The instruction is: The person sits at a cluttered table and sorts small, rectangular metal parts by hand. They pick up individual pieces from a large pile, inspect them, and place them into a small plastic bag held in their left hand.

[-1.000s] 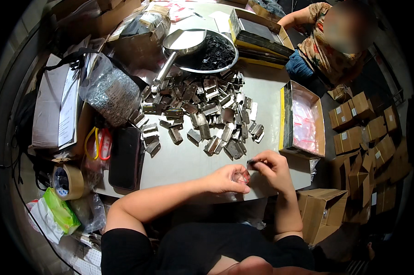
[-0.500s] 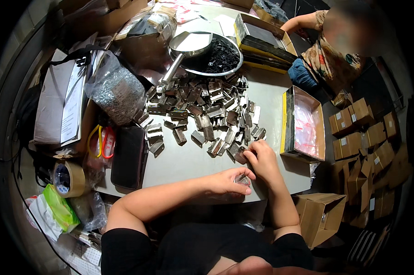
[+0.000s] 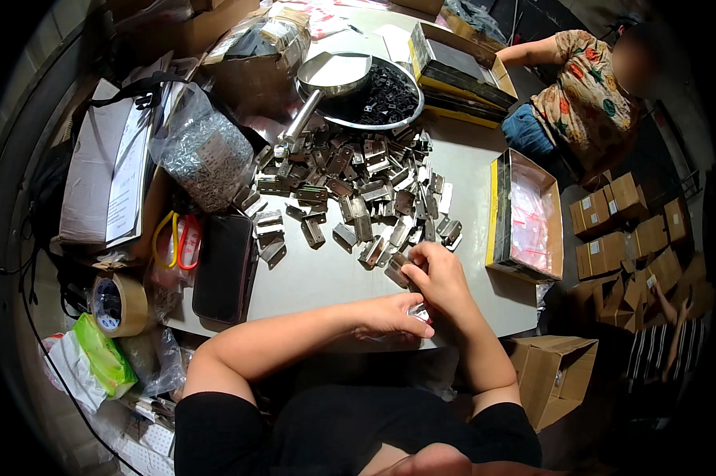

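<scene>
At the pile's (image 3: 372, 192) near edge, the right hand (image 3: 439, 278) has shifted a pinched bracket (image 3: 397, 270) leftward; the left hand (image 3: 391, 315) stays curled around a bag (image 3: 420, 313).

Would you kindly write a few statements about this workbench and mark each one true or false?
1. The right hand touches a metal bracket. True.
2. The metal scoop lies over the bowl of black parts. True.
3. The left hand holds the scoop. False: it holds clear plastic.
4. The open box right of the bracket pile contains loose brackets. False: plastic bags lie in it.
5. The tape roll is left of the dark rectangular case. True.
</scene>
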Demonstrator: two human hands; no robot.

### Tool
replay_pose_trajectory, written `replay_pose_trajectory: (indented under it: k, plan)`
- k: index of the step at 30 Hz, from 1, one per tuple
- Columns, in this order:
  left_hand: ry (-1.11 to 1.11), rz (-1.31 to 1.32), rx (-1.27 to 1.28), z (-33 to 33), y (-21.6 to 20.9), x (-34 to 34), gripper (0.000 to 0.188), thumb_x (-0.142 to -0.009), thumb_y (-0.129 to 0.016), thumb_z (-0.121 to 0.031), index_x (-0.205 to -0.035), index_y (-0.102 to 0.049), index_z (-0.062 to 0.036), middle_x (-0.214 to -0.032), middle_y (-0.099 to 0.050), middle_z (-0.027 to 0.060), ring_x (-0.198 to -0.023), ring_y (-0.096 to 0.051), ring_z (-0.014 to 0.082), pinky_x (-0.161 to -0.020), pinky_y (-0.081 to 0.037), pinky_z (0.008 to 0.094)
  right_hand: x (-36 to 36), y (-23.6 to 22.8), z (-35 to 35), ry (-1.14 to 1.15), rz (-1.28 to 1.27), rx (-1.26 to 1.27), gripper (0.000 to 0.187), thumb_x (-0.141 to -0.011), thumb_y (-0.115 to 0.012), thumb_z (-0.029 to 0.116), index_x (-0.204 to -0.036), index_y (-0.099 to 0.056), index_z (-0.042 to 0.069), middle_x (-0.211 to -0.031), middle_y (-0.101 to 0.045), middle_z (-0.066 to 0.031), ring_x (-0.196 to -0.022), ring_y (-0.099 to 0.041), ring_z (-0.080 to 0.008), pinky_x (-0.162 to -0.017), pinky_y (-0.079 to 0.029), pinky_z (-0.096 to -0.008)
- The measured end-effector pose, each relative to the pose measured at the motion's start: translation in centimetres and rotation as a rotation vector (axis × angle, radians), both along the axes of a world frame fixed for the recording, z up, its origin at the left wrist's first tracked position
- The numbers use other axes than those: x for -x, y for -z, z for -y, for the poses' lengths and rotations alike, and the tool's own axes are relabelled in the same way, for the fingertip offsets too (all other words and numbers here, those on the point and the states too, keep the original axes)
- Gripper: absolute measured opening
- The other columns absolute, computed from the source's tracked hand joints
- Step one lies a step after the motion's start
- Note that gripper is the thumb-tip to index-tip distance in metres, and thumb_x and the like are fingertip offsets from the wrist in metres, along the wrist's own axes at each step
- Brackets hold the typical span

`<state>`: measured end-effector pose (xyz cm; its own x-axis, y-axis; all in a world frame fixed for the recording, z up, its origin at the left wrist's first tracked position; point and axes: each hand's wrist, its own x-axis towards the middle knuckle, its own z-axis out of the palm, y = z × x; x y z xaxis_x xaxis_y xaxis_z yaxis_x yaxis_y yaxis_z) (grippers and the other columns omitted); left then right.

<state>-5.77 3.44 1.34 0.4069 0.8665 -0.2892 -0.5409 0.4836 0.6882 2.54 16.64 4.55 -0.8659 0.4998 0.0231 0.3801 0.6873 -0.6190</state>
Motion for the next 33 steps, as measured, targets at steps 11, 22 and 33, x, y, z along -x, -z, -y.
replay_pose_trajectory:
  k: [11, 22, 33]
  plan:
    - [-0.184, 0.05, 0.012, 0.0, -0.2, 0.0, 0.048, -0.081, -0.075, -0.008, -0.121, -0.049, -0.0088, -0.095, -0.057, -0.0002, -0.079, -0.056, 0.0074, -0.066, -0.047, 0.0221, -3.3, -3.0, -0.1, -0.018, -0.191, -0.174, 0.009, -0.084, -0.063, 0.007, -0.093, -0.061, 0.004, -0.085, -0.063, -0.0161, -0.08, -0.063, -0.0347, -0.068, -0.05, -0.0413]
    - [-0.31, -0.552, -0.36, -0.2, 0.7, -0.2, 0.051, -0.083, -0.076, -0.026, -0.119, -0.046, -0.0065, -0.1, -0.058, 0.0037, -0.086, -0.055, 0.011, -0.072, -0.047, 0.0266, -5.5, -5.7, 0.8, -0.268, -0.105, 0.045, 0.018, -0.077, -0.072, 0.005, -0.094, -0.067, 0.003, -0.083, -0.061, -0.0131, -0.074, -0.062, -0.028, -0.066, -0.05, -0.0349]
    - [-0.114, -0.168, -0.134, 0.2, -1.4, 0.3, 0.058, -0.084, -0.074, -0.036, -0.125, -0.043, -0.0101, -0.077, -0.054, 0.0003, -0.066, -0.052, 0.0086, -0.054, -0.042, 0.0249, -2.0, -2.2, -5.3, 0.003, -0.197, -0.174, 0.021, -0.082, -0.066, 0.015, -0.097, -0.065, 0.001, -0.093, -0.065, -0.0147, -0.086, -0.063, -0.0306, -0.078, -0.05, -0.0384]
